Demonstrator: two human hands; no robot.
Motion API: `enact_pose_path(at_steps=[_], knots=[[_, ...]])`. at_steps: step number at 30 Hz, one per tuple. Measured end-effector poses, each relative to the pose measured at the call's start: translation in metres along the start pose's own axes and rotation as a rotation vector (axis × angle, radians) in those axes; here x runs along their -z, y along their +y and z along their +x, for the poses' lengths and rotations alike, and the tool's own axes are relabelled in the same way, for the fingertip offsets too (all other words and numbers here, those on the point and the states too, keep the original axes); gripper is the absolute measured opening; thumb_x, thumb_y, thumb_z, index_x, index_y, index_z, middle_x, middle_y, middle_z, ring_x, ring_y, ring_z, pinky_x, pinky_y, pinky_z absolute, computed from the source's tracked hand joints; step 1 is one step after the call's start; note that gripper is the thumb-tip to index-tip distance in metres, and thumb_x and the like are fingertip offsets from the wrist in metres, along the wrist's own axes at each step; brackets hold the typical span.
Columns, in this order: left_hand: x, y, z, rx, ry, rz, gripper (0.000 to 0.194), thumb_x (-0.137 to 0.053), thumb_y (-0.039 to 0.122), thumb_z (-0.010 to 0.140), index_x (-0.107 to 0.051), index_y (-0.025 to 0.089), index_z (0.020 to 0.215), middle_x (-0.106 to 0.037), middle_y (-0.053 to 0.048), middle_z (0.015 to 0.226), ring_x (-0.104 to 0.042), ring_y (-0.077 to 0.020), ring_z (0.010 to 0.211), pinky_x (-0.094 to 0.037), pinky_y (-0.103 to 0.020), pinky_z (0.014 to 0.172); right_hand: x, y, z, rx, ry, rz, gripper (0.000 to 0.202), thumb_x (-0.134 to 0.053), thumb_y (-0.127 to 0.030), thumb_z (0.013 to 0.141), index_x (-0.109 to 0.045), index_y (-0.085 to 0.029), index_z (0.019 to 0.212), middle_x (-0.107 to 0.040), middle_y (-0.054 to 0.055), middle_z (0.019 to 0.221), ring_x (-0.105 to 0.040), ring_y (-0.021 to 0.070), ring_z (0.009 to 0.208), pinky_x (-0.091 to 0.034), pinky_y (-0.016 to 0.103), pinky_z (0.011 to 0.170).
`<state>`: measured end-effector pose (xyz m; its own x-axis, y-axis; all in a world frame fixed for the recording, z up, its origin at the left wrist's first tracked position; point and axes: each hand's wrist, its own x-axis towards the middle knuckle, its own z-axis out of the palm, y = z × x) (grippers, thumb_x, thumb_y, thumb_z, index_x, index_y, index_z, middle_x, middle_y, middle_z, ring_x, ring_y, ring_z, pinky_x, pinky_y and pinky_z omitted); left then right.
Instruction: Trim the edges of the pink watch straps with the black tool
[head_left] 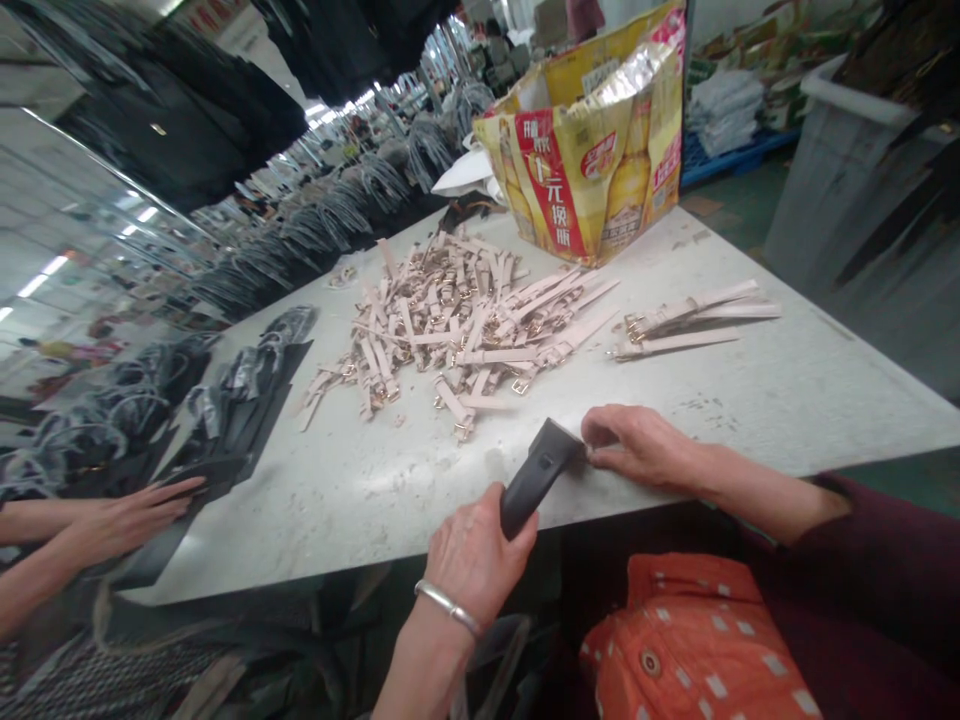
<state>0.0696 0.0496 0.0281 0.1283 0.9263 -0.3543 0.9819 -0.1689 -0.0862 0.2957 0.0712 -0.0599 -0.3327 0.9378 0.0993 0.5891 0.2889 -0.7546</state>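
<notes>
My left hand [480, 545] is closed round a black handheld device [534, 480] with a wide, angled head, held over the front edge of the table. What kind of device it is I cannot tell. Close to that head is my right hand [641, 445], thumb and fingers brought together; anything in its fingertips is too small or hidden to make out. Beyond both hands lies a heap of pale pink straps [450, 330] with gold-coloured buckles. To the right, a few similar straps [690, 318] lie in a separate bunch.
A yellow beer carton [592, 150] stands open at the table's back. At the left, another person's hands [142, 515] touch dark pieces [232, 440] stacked on the table [337, 520]. A grey bin [840, 170] stands at the right; dark bags [172, 110] hang overhead.
</notes>
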Motion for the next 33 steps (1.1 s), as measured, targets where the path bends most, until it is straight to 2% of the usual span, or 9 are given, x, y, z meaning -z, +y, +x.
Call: enact_pose_path(at_steps=[4, 10, 14, 21, 25, 29, 33], knots=[[0.000, -0.009, 0.002, 0.019, -0.007, -0.117, 0.029, -0.045, 0.048, 0.080, -0.057, 0.022, 0.085, -0.067, -0.005, 0.075, -0.065, -0.0199, 0.073, -0.042, -0.025, 0.063, 0.000, 0.001, 0.001, 0.000, 0.003, 0.001, 0.012, -0.060, -0.019, 0.072, -0.057, -0.018, 0.084, -0.061, 0.000, 0.077, -0.054, 0.0132, 0.069, -0.036, 0.023, 0.063], [-0.002, -0.021, -0.014, 0.059, -0.075, -0.052, 0.029, -0.043, 0.047, 0.081, -0.057, 0.022, 0.086, -0.066, -0.004, 0.071, -0.065, -0.0202, 0.070, -0.040, -0.026, 0.062, -0.001, 0.002, 0.001, 0.019, 0.019, -0.001, 0.012, -0.061, -0.017, 0.070, -0.057, -0.017, 0.082, -0.060, 0.000, 0.075, -0.053, 0.0124, 0.067, -0.037, 0.022, 0.062], [-0.006, -0.015, -0.016, 0.035, -0.068, -0.047, 0.030, -0.043, 0.048, 0.081, -0.057, 0.022, 0.089, -0.068, -0.004, 0.074, -0.066, -0.0212, 0.073, -0.041, -0.026, 0.063, -0.003, 0.003, 0.001, 0.026, 0.023, 0.007, 0.012, -0.061, -0.018, 0.071, -0.057, -0.017, 0.082, -0.060, 0.001, 0.076, -0.054, 0.0132, 0.069, -0.038, 0.023, 0.063], [-0.001, 0.003, 0.008, 0.013, -0.007, -0.108, 0.029, -0.047, 0.047, 0.079, -0.059, 0.021, 0.085, -0.069, -0.006, 0.077, -0.065, -0.0207, 0.074, -0.039, -0.025, 0.061, -0.003, 0.000, 0.001, -0.010, 0.056, 0.035, 0.015, -0.060, -0.019, 0.071, -0.052, -0.018, 0.084, -0.059, 0.000, 0.076, -0.054, 0.0132, 0.069, -0.039, 0.023, 0.063], [-0.001, -0.010, 0.011, 0.047, -0.001, -0.139, 0.032, -0.046, 0.050, 0.078, -0.060, 0.021, 0.085, -0.068, -0.006, 0.075, -0.064, -0.0189, 0.071, -0.039, -0.024, 0.060, -0.003, 0.000, 0.002, -0.018, 0.060, 0.041, 0.017, -0.060, -0.017, 0.070, -0.051, -0.019, 0.084, -0.059, -0.001, 0.076, -0.055, 0.0127, 0.069, -0.039, 0.023, 0.064], [-0.002, -0.029, 0.001, 0.111, 0.001, -0.159, 0.033, -0.047, 0.050, 0.078, -0.060, 0.021, 0.088, -0.067, -0.005, 0.073, -0.064, -0.0188, 0.072, -0.040, -0.024, 0.061, -0.003, 0.000, 0.002, -0.010, 0.042, 0.032, 0.017, -0.061, -0.015, 0.067, -0.052, -0.018, 0.081, -0.059, -0.001, 0.075, -0.054, 0.0124, 0.068, -0.038, 0.023, 0.063], [-0.001, -0.021, -0.006, 0.052, -0.046, -0.154, 0.031, -0.046, 0.049, 0.079, -0.059, 0.022, 0.086, -0.067, -0.004, 0.072, -0.063, -0.0179, 0.068, -0.039, -0.024, 0.060, -0.005, 0.001, 0.001, 0.005, 0.062, 0.020, 0.019, -0.061, -0.016, 0.068, -0.053, -0.018, 0.085, -0.058, 0.000, 0.077, -0.053, 0.0128, 0.070, -0.038, 0.023, 0.064]])
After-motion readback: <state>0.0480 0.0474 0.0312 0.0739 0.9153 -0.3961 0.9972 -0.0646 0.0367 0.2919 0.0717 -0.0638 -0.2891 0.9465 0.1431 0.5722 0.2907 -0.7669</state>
